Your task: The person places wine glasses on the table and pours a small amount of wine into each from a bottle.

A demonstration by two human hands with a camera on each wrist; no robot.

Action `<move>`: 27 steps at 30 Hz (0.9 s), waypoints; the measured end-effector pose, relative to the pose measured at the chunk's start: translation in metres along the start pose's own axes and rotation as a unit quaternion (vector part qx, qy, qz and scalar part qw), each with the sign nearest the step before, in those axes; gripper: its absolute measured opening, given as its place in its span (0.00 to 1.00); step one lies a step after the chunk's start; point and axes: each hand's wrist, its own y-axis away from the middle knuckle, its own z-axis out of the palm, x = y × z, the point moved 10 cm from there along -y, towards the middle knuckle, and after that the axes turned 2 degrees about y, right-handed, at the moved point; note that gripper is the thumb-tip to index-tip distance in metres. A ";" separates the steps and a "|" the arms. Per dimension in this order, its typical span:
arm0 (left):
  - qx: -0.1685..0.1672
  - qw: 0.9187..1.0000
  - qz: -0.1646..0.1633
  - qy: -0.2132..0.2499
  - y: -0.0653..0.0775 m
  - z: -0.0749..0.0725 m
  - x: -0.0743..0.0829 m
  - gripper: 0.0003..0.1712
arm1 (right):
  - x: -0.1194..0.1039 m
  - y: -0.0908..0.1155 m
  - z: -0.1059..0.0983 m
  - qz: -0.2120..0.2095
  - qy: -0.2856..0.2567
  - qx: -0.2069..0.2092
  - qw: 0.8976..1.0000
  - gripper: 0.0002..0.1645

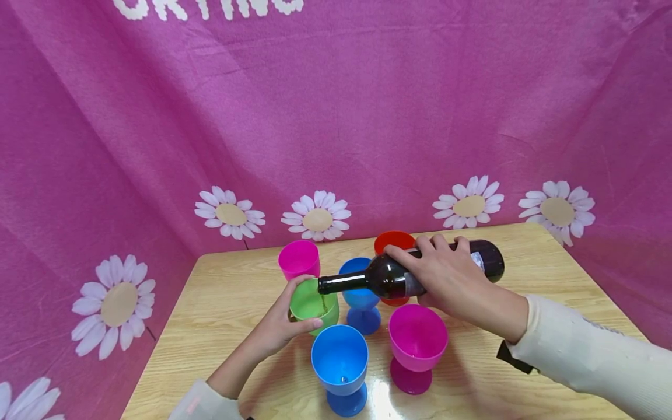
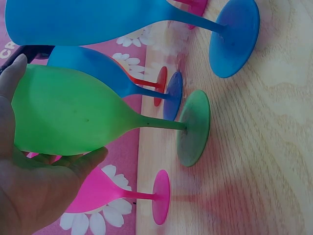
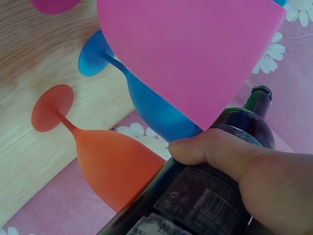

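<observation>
My right hand [image 1: 446,271] grips a dark glass wine bottle [image 1: 388,279] around its body, thumb across the label in the right wrist view. The bottle lies tipped nearly level, its neck pointing left over the rim of a green goblet [image 1: 299,300]. A thin stream of yellowish liquid [image 1: 324,303] falls from the mouth into that goblet. My left hand [image 1: 280,321] holds the green goblet's bowl, thumb on the near side and fingers round the far side. In the left wrist view the goblet's foot [image 2: 193,128] is on the wooden table.
Around the green goblet stand a blue goblet [image 1: 340,359] and a pink one [image 1: 418,338] in front, another pink one [image 1: 299,259] behind, a second blue one [image 1: 362,300] under the bottle, and a red one [image 1: 394,240] partly hidden. A pink flowered cloth [image 1: 367,116] hangs behind the wooden table [image 1: 220,297].
</observation>
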 end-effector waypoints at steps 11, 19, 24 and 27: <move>-0.002 1.000 0.003 0.003 0.000 0.000 0.001 0.47 | 0.000 0.000 0.000 0.000 0.000 -0.002 1.000 0.61; -0.003 1.000 0.001 0.008 0.000 0.000 -0.001 0.47 | -0.001 0.001 0.000 0.003 0.001 -0.004 1.000 0.61; -0.005 1.000 0.002 0.010 0.000 0.001 0.000 0.47 | -0.001 0.001 0.000 0.005 0.001 -0.007 1.000 0.62; -0.005 1.000 0.003 0.010 0.000 0.001 0.000 0.47 | -0.001 0.001 0.000 0.006 0.001 -0.007 1.000 0.62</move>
